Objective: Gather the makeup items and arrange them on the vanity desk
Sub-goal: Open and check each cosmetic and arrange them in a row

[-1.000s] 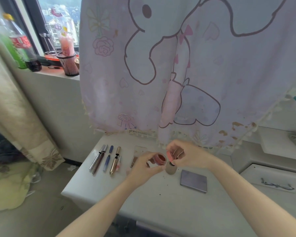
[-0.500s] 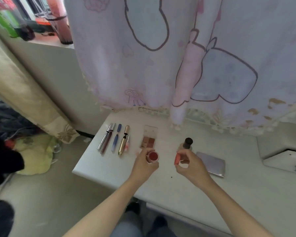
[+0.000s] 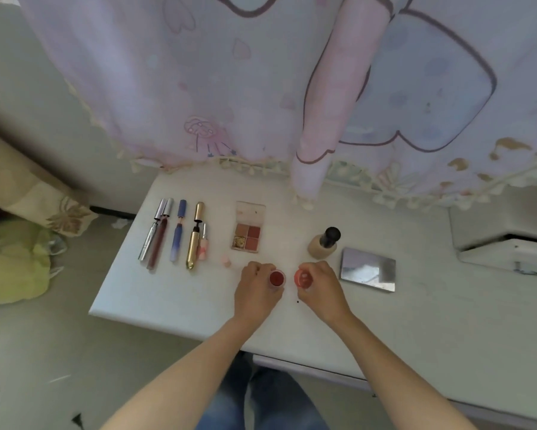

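Note:
My left hand [image 3: 256, 291] grips a small open jar of red cream [image 3: 276, 278] just above the white vanity desk [image 3: 174, 302]. Beside it, my right hand [image 3: 321, 287] holds the jar's orange-pink lid [image 3: 303, 278], inner side up. Behind them lie an open four-pan eyeshadow palette [image 3: 248, 228], a beige foundation bottle with a black cap [image 3: 324, 242] and a closed silver compact [image 3: 368, 269]. A row of several pens and tubes [image 3: 175, 232] lies at the desk's left. A small pink cap [image 3: 226, 261] sits near them.
A pink cartoon curtain [image 3: 261, 79] hangs over the desk's back edge. A white ledge [image 3: 502, 231] adjoins the desk on the right. Left of the desk is floor with a beige curtain [image 3: 28, 187] and a yellow-green cushion [image 3: 12, 265]. The desk's front edge is near my legs.
My view has tilted down toward the desk. Both hands have lowered and drawn slightly apart, the lid now turned inner side up in my right hand.

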The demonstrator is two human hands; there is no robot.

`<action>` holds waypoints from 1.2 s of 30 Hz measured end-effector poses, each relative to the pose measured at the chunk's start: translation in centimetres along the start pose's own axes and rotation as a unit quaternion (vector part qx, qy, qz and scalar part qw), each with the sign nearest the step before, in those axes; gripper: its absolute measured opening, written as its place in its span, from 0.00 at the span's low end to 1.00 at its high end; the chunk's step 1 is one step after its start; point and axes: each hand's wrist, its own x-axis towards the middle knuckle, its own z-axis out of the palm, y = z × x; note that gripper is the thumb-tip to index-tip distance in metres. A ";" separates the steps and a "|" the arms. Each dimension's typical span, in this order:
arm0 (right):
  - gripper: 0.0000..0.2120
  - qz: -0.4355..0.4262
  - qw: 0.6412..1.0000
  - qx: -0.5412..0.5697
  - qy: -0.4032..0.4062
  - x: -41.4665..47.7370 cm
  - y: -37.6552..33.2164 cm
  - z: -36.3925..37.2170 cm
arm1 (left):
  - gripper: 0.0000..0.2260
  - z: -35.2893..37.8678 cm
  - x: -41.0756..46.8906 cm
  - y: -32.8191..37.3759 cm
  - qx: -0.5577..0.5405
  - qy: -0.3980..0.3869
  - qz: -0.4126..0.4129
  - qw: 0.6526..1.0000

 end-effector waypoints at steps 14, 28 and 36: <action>0.17 -0.019 0.997 -0.076 0.023 1.6 -1.2 1.2 | 0.18 -0.3 1.4 -0.5 -0.003 0.042 0.073 0.996; 0.18 -0.015 0.992 -0.066 0.102 -2.4 0.4 -1.4 | 0.20 -2.0 -0.5 -1.1 -0.004 0.020 0.103 0.994; 0.22 -0.006 0.985 -0.071 0.160 -1.5 -0.8 -7.8 | 0.15 -1.5 -2.1 0.7 -0.044 0.048 0.135 0.989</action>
